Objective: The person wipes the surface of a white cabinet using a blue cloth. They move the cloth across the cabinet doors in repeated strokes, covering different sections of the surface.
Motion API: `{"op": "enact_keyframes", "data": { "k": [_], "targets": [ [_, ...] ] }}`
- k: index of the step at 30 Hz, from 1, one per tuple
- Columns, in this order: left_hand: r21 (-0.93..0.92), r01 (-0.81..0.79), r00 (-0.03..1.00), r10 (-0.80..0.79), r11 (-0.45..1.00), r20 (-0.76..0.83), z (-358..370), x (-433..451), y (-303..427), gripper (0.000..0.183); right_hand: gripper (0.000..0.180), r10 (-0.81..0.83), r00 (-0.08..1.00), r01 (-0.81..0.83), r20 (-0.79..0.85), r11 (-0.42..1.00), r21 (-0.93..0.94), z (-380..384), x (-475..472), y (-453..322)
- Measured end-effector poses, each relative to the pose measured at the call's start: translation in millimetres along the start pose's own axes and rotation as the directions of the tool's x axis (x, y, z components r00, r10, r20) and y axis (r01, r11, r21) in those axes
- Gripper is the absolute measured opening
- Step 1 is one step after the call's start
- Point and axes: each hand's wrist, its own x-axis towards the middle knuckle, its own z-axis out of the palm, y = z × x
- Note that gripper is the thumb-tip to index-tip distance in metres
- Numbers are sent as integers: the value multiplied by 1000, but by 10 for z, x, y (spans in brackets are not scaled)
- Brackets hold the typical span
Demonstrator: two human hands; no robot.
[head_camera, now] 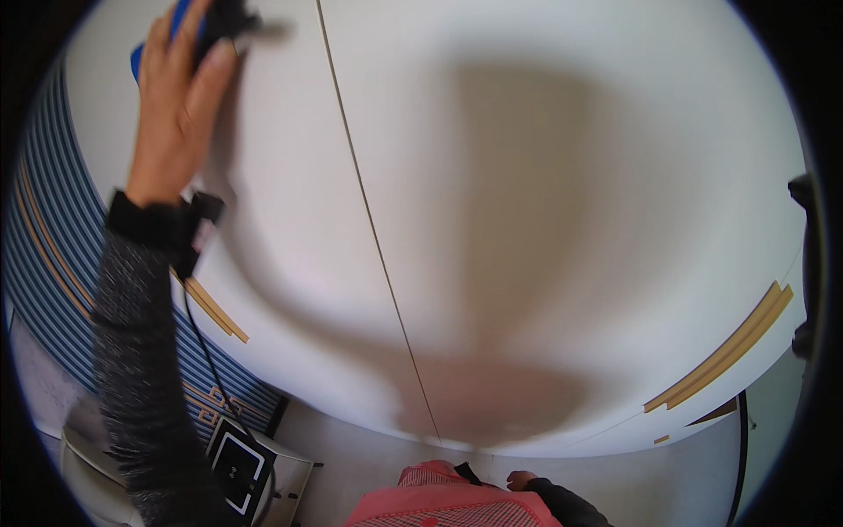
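Note:
High at the upper left, my left hand (172, 109) is closed around a blue item (137, 60) with a dark part (227, 23) next to it. The item is blurred and cut off by the rim, so I cannot tell exactly what it is. My hand and this item are up against the white cabinet door panel (283, 165). A black wrist strap (148, 221) with a small device and a thin cable sits on my left wrist. Low down beside my pink checked apron (454, 504) hangs my right hand (520, 479), small and partly turned away; its grip is unclear.
A thin seam (369, 224) divides the white panels. Gold-coloured handles (721, 349) run along the right panel, and another pair (217, 311) lies lower left. A blue ribbed panel (49, 217), a bedside cabinet (290, 487) with a black top and a beige seat (89, 468) stand left.

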Motion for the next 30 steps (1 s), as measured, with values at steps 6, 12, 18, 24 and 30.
{"op": "enact_keyframes", "data": {
  "k": [6,12,18,24,30],
  "targets": [
    [230,259,957,-281,938,68,-343,790,-45,41,33,-108,986,135,130,965,-226,425,407,286],
    [236,236,970,-245,943,10,-276,613,-578,57,31,-133,982,162,135,959,-232,626,542,427],
    [87,-9,1000,10,996,-10,-14,-534,-789,61,33,-121,987,140,109,973,-183,572,498,426],
    [165,172,983,-180,971,35,277,-2096,-232,67,35,-117,983,151,141,954,-258,482,589,454],
    [4,570,813,-565,821,138,550,-3423,570,68,37,-130,991,134,38,978,-162,46,298,2]
  ]
}}
